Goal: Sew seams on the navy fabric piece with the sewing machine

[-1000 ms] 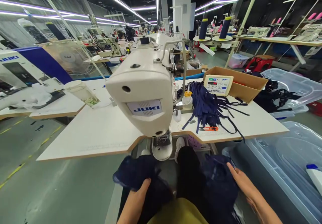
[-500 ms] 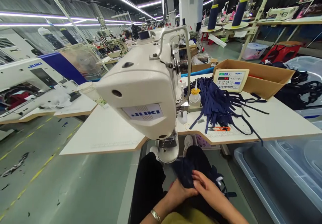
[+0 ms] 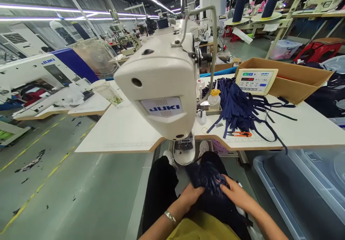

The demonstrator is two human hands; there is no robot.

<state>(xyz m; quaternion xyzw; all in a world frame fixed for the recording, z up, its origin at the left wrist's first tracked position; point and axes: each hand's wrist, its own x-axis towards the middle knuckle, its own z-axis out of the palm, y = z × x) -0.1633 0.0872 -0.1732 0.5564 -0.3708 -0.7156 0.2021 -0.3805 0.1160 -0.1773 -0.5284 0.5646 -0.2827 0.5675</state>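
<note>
Over my lap lies a bunched dark navy fabric piece, its folds partly blurred. My left hand is closed on its left side, thumb on top and the other fingers hidden beneath. On the right side, my right hand grips the same fabric, fingers curled over its edge. Just beyond the cloth is the rounded metal arm end of a white JUKI sewing machine. The exact kind of garment piece cannot be made out.
Navy strips are heaped on the white table, beside orange thread snips, a small bottle and a control panel. A cardboard box stands behind. Clear plastic bins sit at right.
My hands have moved apart, the right one shifting right, and the fabric between them is spread and bunched differently. The camera view has turned slightly left and down.
</note>
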